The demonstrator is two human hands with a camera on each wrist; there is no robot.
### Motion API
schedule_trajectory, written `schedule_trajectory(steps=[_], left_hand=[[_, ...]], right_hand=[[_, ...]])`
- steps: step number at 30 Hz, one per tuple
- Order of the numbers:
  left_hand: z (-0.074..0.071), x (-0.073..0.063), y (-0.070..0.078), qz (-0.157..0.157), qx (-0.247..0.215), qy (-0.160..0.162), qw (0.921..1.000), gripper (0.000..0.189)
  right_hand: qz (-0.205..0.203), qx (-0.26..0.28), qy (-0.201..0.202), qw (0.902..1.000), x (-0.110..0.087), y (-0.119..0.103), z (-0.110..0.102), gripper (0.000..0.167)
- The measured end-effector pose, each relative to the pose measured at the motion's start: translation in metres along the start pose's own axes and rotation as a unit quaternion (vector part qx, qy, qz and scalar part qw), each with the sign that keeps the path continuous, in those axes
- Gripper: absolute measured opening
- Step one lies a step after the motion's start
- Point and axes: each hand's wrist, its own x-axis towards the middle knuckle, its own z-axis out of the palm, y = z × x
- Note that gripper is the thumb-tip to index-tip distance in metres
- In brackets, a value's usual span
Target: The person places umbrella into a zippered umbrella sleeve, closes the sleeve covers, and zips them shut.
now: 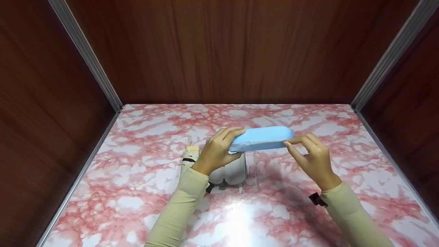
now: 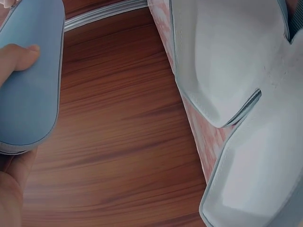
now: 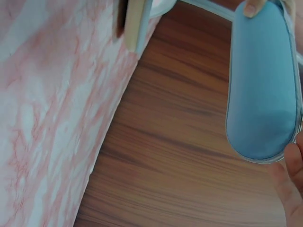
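Observation:
A pale blue zip case (image 1: 264, 137), long with rounded ends, is held up above the table. My left hand (image 1: 219, 147) grips its left end, fingers over the top and thumb underneath. At the right end, my right hand (image 1: 310, 154) pinches the zipped edge between thumb and index finger. The right wrist view shows the flat blue face of the case (image 3: 262, 85), a seam running round it, and the right fingertips (image 3: 293, 158) at its lower end. In the left wrist view a thumb (image 2: 21, 56) presses on the case (image 2: 33, 99).
Behind my left forearm lies a grey-white moulded piece (image 1: 235, 171) with two rounded lobes, large in the left wrist view. Left of it is a cream rolled item (image 1: 190, 157) with a black band and a loop. Brown wood-grain panels (image 1: 226, 51) surround the pink-marbled table (image 1: 130, 206).

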Motion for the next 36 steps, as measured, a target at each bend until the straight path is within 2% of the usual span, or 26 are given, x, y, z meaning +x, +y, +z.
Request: schedule_trajectory(steps=[7,14,22,36], left_hand=[[-0.0006,-0.0012,-0.0009,0.004,-0.005,-0.001,1.0,0.066],[-0.0015,-0.002,-0.0024,0.003,-0.015,0.006,0.9999,0.065],[-0.0029,-0.0031,-0.0031,-0.006,-0.017,-0.001,0.9998,0.065],[-0.0047,-0.0035,-0.0036,-0.004,-0.019,0.0,0.9998,0.066]], right_hand=[[0.0,-0.037,0.003,0.9993,-0.0027,0.0023,-0.0012,0.019],[0.02,-0.01,0.001,0.9998,-0.004,0.0045,-0.0017,0.023],[0.044,-0.009,-0.015,0.9989,-0.0038,0.0049,-0.003,0.016],[0.061,0.0,-0.001,0.9981,-0.0065,0.01,-0.0008,0.013]])
